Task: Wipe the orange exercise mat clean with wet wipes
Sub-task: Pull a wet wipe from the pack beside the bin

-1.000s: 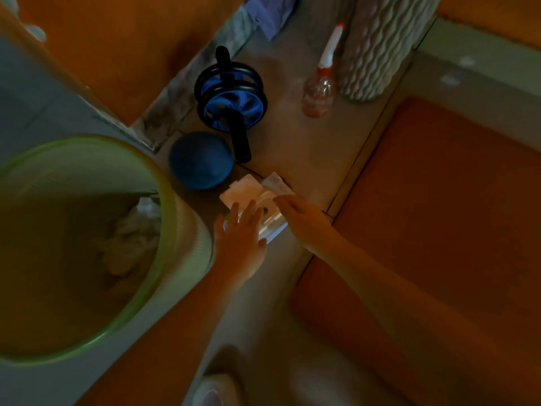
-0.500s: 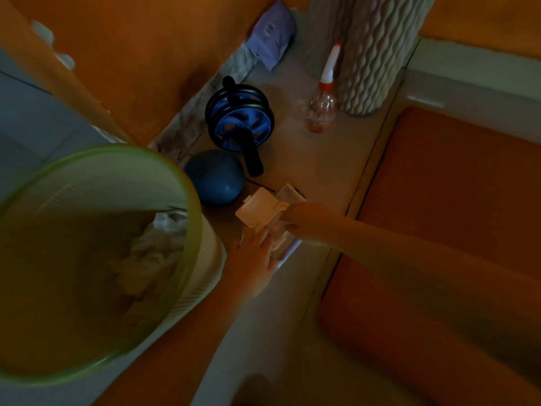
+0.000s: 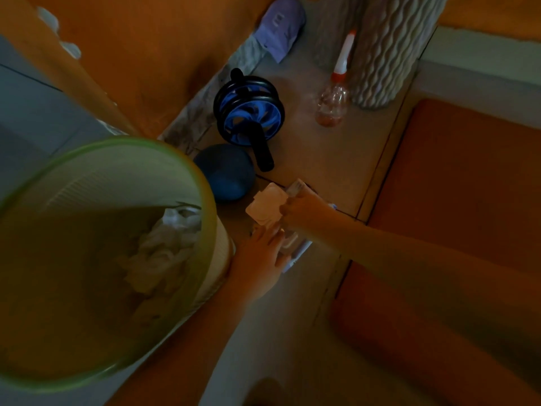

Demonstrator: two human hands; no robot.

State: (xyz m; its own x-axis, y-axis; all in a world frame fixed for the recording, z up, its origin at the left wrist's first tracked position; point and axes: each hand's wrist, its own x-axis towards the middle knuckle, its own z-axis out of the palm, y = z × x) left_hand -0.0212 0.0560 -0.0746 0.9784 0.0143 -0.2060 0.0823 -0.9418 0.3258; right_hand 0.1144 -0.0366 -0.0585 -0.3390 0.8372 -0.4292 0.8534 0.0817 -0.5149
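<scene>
The orange exercise mat (image 3: 456, 183) lies on the floor at the right. A wet wipes pack (image 3: 295, 250) sits on the floor left of the mat, beside the bin. My left hand (image 3: 260, 256) presses flat on the pack with straight fingers. My right hand (image 3: 304, 212) reaches across from the right and pinches a white wet wipe (image 3: 268, 205) that stands up out of the pack. Most of the pack is hidden under my two hands.
A green-rimmed waste bin (image 3: 202, 183) with crumpled white wipes inside stands at the left. Behind the pack are a blue ball (image 3: 227, 171), a blue ab roller (image 3: 248, 112), a spray bottle (image 3: 333, 98) and a ribbed white cylinder (image 3: 389, 51). An orange wall runs along the far left.
My right hand has closed on a wipe and drawn it up out of the pack. My left hand slid down onto the pack's near end. The view shifted slightly.
</scene>
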